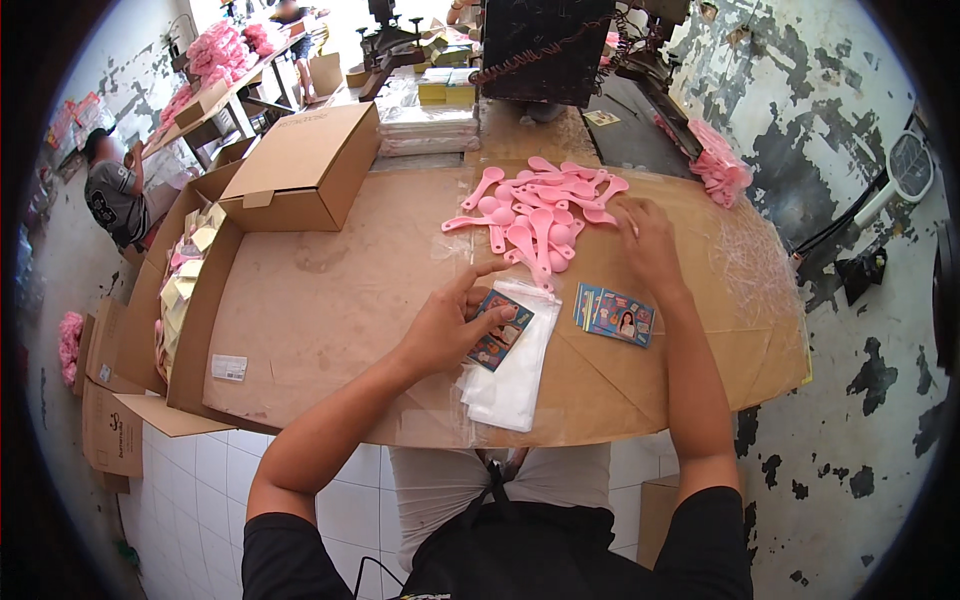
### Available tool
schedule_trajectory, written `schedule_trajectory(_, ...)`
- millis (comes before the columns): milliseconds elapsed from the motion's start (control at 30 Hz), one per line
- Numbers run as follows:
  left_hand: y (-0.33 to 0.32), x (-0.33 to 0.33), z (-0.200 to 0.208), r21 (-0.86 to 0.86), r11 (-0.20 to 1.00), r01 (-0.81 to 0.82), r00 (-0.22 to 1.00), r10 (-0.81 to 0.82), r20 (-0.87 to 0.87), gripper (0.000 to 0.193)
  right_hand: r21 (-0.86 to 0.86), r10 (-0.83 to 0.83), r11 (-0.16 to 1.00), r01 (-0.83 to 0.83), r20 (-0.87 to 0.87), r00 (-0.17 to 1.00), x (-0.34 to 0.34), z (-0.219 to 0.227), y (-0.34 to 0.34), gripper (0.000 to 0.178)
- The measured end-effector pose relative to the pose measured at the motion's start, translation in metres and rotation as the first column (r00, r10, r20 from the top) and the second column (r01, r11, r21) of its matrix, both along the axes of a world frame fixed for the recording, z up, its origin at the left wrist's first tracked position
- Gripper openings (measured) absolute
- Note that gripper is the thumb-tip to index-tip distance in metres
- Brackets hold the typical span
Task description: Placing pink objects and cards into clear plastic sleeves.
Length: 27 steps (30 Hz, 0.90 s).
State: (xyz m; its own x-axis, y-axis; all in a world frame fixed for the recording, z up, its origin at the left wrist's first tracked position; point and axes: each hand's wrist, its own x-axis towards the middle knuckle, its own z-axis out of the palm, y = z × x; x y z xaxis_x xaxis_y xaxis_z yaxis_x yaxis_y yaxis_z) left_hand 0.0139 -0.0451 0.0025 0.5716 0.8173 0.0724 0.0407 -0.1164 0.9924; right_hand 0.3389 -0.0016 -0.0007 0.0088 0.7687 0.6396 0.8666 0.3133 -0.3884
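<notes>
My left hand [455, 322] pinches a blue printed card [497, 335] between thumb and fingers. Beneath that card lies a stack of clear plastic bags [515, 400]. Beyond the bags is a heap of pink plastic spoons [540, 215], turned every which way. At the heap's right edge, the fingers of my right hand [650, 245] are curled in on a pink spoon [600, 215]; its grip is partly hidden by the hand. A small spread stack of similar cards [620, 318] rests on the cardboard, between the bags and my right forearm.
A closed carton [300, 160] stands at the far left of the cardboard-covered table [340, 300]. Beside it, an open box [205, 310] holds pale yellow and pink pieces. A black machine [545, 50] rises at the back. Pink bundles [720, 165] lie far right. Another person [120, 190] sits at left.
</notes>
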Motion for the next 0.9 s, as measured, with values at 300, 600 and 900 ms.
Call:
schedule_trajectory(300,0.007,-0.01,-0.003,-0.155,0.988,0.007,0.985,0.02,0.17,0.043,-0.396,0.016,0.916,-0.059,-0.111,0.994,0.023,0.019,-0.023,0.022)
schedule_trajectory(600,0.003,-0.007,-0.001,-0.047,0.998,0.043,0.987,-0.035,0.16,0.043,-0.332,0.343,0.721,-0.609,-0.593,0.729,-0.04,0.048,-0.058,0.016)
schedule_trajectory(900,0.001,-0.004,-0.004,-0.01,0.998,0.066,0.997,-0.066,0.043,0.042,-0.291,0.515,0.732,-0.616,-0.356,0.78,-0.052,0.044,-0.059,0.014)
